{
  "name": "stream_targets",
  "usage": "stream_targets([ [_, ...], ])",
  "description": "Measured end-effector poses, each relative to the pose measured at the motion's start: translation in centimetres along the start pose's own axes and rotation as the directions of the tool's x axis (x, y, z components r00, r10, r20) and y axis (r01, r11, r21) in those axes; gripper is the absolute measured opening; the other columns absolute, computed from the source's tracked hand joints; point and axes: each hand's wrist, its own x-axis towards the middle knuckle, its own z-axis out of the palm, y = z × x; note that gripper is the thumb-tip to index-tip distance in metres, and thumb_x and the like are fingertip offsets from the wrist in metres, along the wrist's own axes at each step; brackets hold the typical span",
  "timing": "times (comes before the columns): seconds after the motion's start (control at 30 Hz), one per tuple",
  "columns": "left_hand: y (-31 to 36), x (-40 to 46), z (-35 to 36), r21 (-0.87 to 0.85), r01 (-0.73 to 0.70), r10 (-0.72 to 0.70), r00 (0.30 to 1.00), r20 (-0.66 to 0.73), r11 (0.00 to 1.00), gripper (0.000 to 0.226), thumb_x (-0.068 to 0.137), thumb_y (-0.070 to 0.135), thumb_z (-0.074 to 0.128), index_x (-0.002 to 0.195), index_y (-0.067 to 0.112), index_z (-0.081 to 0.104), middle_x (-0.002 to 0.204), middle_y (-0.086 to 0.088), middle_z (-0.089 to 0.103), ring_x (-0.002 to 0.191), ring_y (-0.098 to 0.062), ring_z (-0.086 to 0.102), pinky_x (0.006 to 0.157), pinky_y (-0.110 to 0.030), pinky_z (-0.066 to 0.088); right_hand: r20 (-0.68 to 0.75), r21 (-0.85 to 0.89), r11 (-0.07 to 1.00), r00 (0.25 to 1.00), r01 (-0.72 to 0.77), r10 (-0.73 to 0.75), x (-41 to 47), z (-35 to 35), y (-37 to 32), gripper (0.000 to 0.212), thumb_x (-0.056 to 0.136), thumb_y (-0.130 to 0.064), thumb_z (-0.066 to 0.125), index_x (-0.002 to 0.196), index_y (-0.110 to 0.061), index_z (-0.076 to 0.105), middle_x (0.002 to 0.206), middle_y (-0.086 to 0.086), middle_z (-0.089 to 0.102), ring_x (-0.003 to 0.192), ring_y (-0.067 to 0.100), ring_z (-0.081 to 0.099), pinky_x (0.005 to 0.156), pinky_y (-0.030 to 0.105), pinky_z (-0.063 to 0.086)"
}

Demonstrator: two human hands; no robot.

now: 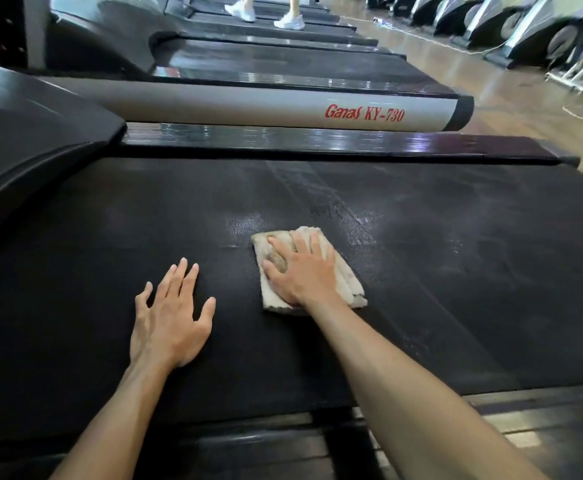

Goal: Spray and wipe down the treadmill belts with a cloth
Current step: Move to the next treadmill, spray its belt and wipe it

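A wide black treadmill belt (439, 271) fills the middle of the view, with wet shiny streaks right of centre. A folded beige cloth (345, 282) lies flat on the belt. My right hand (300, 268) presses down on the cloth with straight, spread fingers. To its left, my left hand (172, 317) rests flat on the bare belt, fingers spread, holding nothing. No spray bottle is in view.
The black motor hood (30, 143) rises at the left. A grey side rail marked "Ganas KY-730" (363, 114) belongs to the neighbouring treadmill beyond. A person in white shoes (288, 20) walks on a farther treadmill. Exercise machines (525, 32) line the wooden floor at the right.
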Motion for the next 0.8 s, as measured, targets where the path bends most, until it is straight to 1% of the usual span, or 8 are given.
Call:
stream_targets([
  [0.1, -0.2, 0.2, 0.2, 0.0, 0.0, 0.0, 1.0, -0.01, 1.0, 0.069, 0.101, 0.053, 0.036, 0.162, 0.027, 0.017, 0.17, 0.01, 0.003, 0.155, -0.004, -0.002, 0.125, -0.041, 0.0, 0.016, 0.008, 0.99, 0.99, 0.142, -0.142, -1.7, 0.1, -1.8, 0.059, 0.1, -0.067, 0.035, 0.157, -0.054, 0.027, 0.173, -0.009, 0.011, 0.159, 0.026, -0.005, 0.124, 0.057, -0.006],
  [0.2, -0.2, 0.0, 0.0, 0.002, -0.001, 0.001, 1.0, -0.01, 1.0, 0.069, 0.101, 0.053, 0.035, 0.163, 0.027, 0.015, 0.17, 0.01, 0.003, 0.155, -0.004, -0.002, 0.125, -0.041, 0.001, 0.015, 0.032, 0.96, 0.96, 0.278, -0.279, -5.8, 0.1, -0.1, 0.056, 0.099, -0.067, 0.038, 0.154, -0.059, 0.028, 0.172, -0.014, 0.012, 0.159, 0.02, -0.005, 0.126, 0.054, -0.003],
  [0.27, -0.1, -0.1, -0.2, 0.0, -0.01, 0.01, 1.0, -0.012, 1.0, 0.07, 0.101, 0.054, 0.032, 0.163, 0.027, 0.013, 0.17, 0.01, 0.001, 0.155, -0.003, -0.004, 0.126, -0.041, 0.001, -0.001, 0.028, 0.96, 0.961, 0.278, -0.278, -7.2, -0.1, 2.1, 0.055, 0.098, -0.069, 0.037, 0.152, -0.061, 0.029, 0.171, -0.016, 0.014, 0.159, 0.018, -0.003, 0.126, 0.052, 0.001],
  [0.37, -0.1, -0.1, -0.2, 0.006, -0.012, 0.012, 1.0, -0.01, 1.0, 0.071, 0.101, 0.054, 0.03, 0.163, 0.027, 0.01, 0.17, 0.01, -0.002, 0.155, -0.003, -0.006, 0.126, -0.04, 0.0, -0.014, -0.008, 0.99, 0.99, 0.139, -0.14, -5.6, -0.7, 4.4, 0.058, 0.097, -0.07, 0.033, 0.153, -0.06, 0.028, 0.171, -0.016, 0.012, 0.159, 0.02, -0.002, 0.127, 0.05, 0.002],
  [0.47, -0.1, -0.1, -0.1, -0.001, -0.008, 0.008, 1.0, -0.022, 1.0, 0.071, 0.1, 0.055, 0.032, 0.163, 0.027, 0.015, 0.17, 0.009, 0.003, 0.156, -0.005, -0.003, 0.126, -0.041, 0.002, 0.006, -0.01, 1.0, 1.0, -0.023, 0.023, -1.0, -1.2, 3.5, 0.06, 0.1, -0.071, 0.028, 0.158, -0.055, 0.022, 0.173, -0.011, 0.005, 0.159, 0.025, -0.008, 0.126, 0.053, -0.002],
  [0.53, -0.1, -0.1, 0.0, 0.0, 0.0, 0.0, 1.0, -0.017, 1.0, 0.071, 0.1, 0.055, 0.033, 0.162, 0.027, 0.014, 0.171, 0.009, 0.003, 0.156, -0.005, -0.002, 0.126, -0.041, 0.002, 0.019, -0.006, 0.999, 0.999, -0.051, 0.051, 2.0, -1.2, 1.7, 0.062, 0.101, -0.07, 0.028, 0.159, -0.051, 0.02, 0.173, -0.009, 0.004, 0.159, 0.028, -0.01, 0.125, 0.058, -0.003],
  [0.7, 0.0, 0.0, -0.1, 0.012, -0.006, 0.006, 1.0, -0.012, 1.0, 0.07, 0.101, 0.055, 0.032, 0.163, 0.027, 0.013, 0.17, 0.01, 0.001, 0.155, -0.004, -0.004, 0.126, -0.041, 0.002, 0.043, 0.002, 0.991, 0.99, 0.137, -0.137, 1.3, 0.0, -3.1, 0.059, 0.1, -0.068, 0.034, 0.157, -0.055, 0.025, 0.173, -0.008, 0.01, 0.159, 0.027, -0.006, 0.125, 0.058, -0.002],
  [0.8, -0.1, 0.1, 0.0, 0.005, -0.009, 0.009, 1.0, -0.022, 1.0, 0.071, 0.099, 0.056, 0.032, 0.162, 0.027, 0.016, 0.17, 0.009, 0.003, 0.155, -0.005, -0.002, 0.126, -0.042, 0.003, 0.036, 0.024, 0.972, 0.971, 0.235, -0.236, -2.6, 0.0, -1.5, 0.058, 0.098, -0.07, 0.033, 0.154, -0.059, 0.026, 0.172, -0.012, 0.011, 0.159, 0.02, -0.005, 0.125, 0.056, -0.001],
])
